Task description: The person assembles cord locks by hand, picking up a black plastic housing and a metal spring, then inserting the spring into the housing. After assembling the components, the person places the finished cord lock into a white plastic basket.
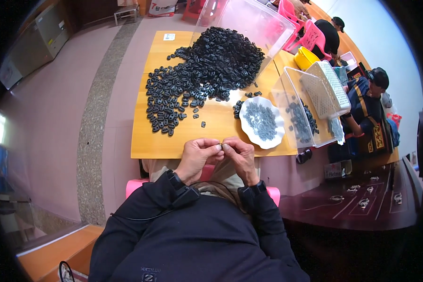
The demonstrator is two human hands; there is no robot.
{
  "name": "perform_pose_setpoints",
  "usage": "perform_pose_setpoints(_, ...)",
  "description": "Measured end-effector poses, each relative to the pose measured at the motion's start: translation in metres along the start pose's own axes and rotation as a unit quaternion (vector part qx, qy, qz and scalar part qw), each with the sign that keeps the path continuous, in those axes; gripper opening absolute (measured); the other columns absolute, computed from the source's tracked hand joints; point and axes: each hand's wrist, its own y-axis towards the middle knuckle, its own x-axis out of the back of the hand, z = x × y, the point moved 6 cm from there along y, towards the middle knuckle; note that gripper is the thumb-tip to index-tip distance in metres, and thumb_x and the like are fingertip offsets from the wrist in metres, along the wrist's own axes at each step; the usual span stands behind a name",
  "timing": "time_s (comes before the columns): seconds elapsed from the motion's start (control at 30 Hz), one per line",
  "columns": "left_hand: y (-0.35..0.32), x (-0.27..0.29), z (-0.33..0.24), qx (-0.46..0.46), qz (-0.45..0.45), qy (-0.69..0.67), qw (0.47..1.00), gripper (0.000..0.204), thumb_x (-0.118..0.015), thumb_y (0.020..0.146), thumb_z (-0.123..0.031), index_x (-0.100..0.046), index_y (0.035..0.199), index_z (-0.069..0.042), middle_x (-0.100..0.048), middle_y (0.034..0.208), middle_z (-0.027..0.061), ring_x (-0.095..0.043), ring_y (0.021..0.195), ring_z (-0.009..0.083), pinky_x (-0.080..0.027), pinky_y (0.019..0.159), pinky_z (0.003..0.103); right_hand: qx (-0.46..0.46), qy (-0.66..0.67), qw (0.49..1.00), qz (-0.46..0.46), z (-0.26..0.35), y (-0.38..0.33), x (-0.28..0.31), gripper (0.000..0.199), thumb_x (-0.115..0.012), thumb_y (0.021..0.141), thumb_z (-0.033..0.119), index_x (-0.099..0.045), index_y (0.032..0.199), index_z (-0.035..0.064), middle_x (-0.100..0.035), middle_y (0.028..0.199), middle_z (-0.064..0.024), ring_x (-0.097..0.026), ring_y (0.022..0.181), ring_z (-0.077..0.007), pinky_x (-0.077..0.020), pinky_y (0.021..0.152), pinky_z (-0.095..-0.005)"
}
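Observation:
Over the table's near edge, my left hand (195,157) and my right hand (242,159) meet, thumbs and forefingers pinched together. Between the fingertips is something very small, mostly covered and too tiny to name. Just beyond my hands lies a single small black piece (203,124). A large heap of black plastic pieces with holes (228,58) spreads over the far part of the wooden table, thinning to loose pieces (163,110) on the left. To the right of my hands, a white scalloped dish (278,126) holds many small grey pieces (261,121).
A clear plastic bin (282,28) lies tipped behind the heap. On the right, a clear box (291,77) contains black pieces, beside a white perforated basket (331,82) and a yellow bowl (306,57). Other people sit farther right. A dark table (324,214) carries small metallic items.

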Motion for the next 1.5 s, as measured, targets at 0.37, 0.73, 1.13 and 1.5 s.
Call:
perform_pose_setpoints(0.37,-0.003,-0.004,-0.006,-0.025,0.006,-0.051,0.998,0.013,-0.060,0.089,-0.002,-0.059,0.102,0.002,-0.065,0.090,0.0088,-0.065,0.079,0.0143,-0.057,0.074,0.026,-0.068,0.142,0.988,-0.001,0.001,0.007,-0.005,0.012,-0.062,0.089,0.005,-0.067,0.093,-0.0053,-0.065,0.088,-0.0048,-0.060,0.079,-0.0095,-0.0514,0.070,-0.0220)
perform_pose_setpoints(0.73,0.002,0.015,-0.017,-0.097,-0.089,-0.096,0.987,0.016,-0.059,0.090,-0.003,-0.057,0.105,0.002,-0.063,0.093,0.0085,-0.064,0.080,0.0145,-0.056,0.075,0.026,-0.003,-0.147,0.989,0.032,0.012,0.089,-0.017,0.015,-0.065,0.085,0.011,-0.067,0.095,0.0000,-0.066,0.080,-0.0095,-0.064,0.070,-0.0149,-0.0509,0.062,-0.0262)
perform_pose_setpoints(1.13,0.002,0.025,-0.021,-0.119,-0.139,-0.126,0.975,0.014,-0.059,0.090,-0.003,-0.057,0.102,0.001,-0.063,0.088,0.0070,-0.064,0.078,0.0140,-0.056,0.074,0.026,0.088,-0.446,0.890,0.038,0.012,0.128,-0.053,0.019,-0.064,0.082,0.016,-0.069,0.098,0.0078,-0.062,0.091,-0.0116,-0.062,0.082,-0.0316,-0.0492,0.071,-0.0398)
perform_pose_setpoints(1.5,0.005,0.025,-0.019,-0.118,-0.135,-0.115,0.977,0.016,-0.060,0.089,-0.003,-0.056,0.103,0.002,-0.063,0.088,0.0072,-0.064,0.077,0.0139,-0.056,0.073,0.027,0.081,-0.431,0.896,0.068,0.011,0.119,-0.040,0.016,-0.061,0.079,0.015,-0.068,0.089,0.0039,-0.061,0.090,-0.0167,-0.061,0.084,-0.0367,-0.0490,0.076,-0.0425)
